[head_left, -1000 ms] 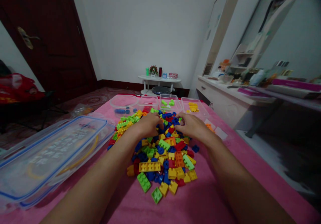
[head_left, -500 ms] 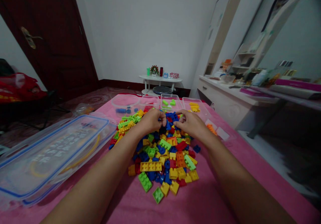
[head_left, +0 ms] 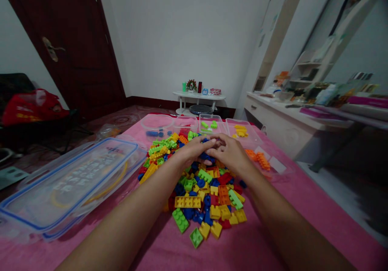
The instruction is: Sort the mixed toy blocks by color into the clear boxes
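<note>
Blue bricks [head_left: 206, 157] are gripped between left hand [head_left: 194, 151] and right hand [head_left: 230, 154]; both hands are curled narrow, fingertips overlapped; bricks are held over the far edge of the brick pile [head_left: 200, 192] on the pink cloth [head_left: 260, 238]; clear tubs [head_left: 209, 119] are lined up just beyond.

No writing can be read anywhere. Rows of pale characters stand on the lid of the clear storage box [head_left: 75, 178] at the left, too blurred to make out. Yellow print on the red bag [head_left: 30, 108] is likewise illegible, and so are the labels on the bottles [head_left: 329, 94] at the far right
</note>
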{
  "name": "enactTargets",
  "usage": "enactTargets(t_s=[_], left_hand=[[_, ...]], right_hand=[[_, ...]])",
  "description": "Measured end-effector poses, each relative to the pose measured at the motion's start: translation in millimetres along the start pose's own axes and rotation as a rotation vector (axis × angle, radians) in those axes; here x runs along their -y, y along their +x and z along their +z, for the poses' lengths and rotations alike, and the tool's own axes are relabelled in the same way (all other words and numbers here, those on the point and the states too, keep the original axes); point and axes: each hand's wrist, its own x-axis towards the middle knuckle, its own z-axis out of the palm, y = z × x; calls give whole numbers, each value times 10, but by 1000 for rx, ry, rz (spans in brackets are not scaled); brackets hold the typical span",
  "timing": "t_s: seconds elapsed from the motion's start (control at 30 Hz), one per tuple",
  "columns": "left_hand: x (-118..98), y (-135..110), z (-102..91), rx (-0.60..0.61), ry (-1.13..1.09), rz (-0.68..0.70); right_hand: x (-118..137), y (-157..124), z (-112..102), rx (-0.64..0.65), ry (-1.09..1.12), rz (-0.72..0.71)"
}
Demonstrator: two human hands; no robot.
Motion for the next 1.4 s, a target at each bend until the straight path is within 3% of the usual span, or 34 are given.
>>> enactTargets(t_s=[0.1,0.27,0.47,0.53,0.63,0.77,0.9,0.97,1.07,1.17,1.27,1.4], left_hand=[[51,58,-27,-65,-29,-41],[-118,385,-313,-380,-14,17],[-544,857,-1211,-764,198,102],[-588,885,-1527,-845,316,98],[-532,820,-1887,-875,464,38],[-414,694,-2092,-754,770,-7],[-399,642,-1965,-611,1073,209],[-387,631,-1794,-412,1200,337],[-306,599,-1499,-29,1318,381],[-176,547,-1287,186,1466,424],[-70,514,-1199,233,1606,452],[-13,505,-1143,184,1738,456]], right_hand=[[-10,15,-24,-20,45,10],[-73,60,-101,-135,95,16],[-51,67,-167,-186,167,8],[-29,66,-192,-195,179,11],[-23,72,-218,-202,204,34],[-55,80,-209,-197,219,42],[-61,74,-193,-193,171,32],[-54,73,-207,-206,106,12],[-71,83,-256,-177,-32,-7],[-142,96,-300,-107,-195,12],[-233,89,-307,5,-451,45],[-308,39,-251,188,-745,114]])
